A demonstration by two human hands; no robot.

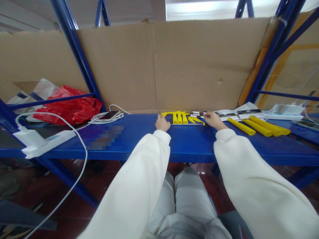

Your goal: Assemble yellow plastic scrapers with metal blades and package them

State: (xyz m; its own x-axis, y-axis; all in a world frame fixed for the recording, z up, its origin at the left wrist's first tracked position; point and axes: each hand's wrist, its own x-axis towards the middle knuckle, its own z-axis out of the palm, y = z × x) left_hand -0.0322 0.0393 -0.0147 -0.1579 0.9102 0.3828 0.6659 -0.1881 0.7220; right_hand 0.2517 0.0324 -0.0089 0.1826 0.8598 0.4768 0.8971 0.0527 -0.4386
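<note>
My left hand (162,123) rests on the blue shelf at the left end of a row of yellow plastic pieces, its fingers curled by a thin yellow piece (170,113). Several short yellow handle-like pieces (179,118) lie side by side there, with slim pointed yellow pieces (195,119) to their right. A thin white edge shows beneath them. At the right end, my right hand (214,120) has its fingers closed near small black-and-white items (198,113). What either hand grips is too small to make out.
Long yellow tubes (259,126) and white packets with black bands (248,112) lie right on the blue shelf (191,141). To the left are a coiled white cable (108,117), a white power strip (50,143) and a red bag (71,104). Cardboard (199,66) stands behind.
</note>
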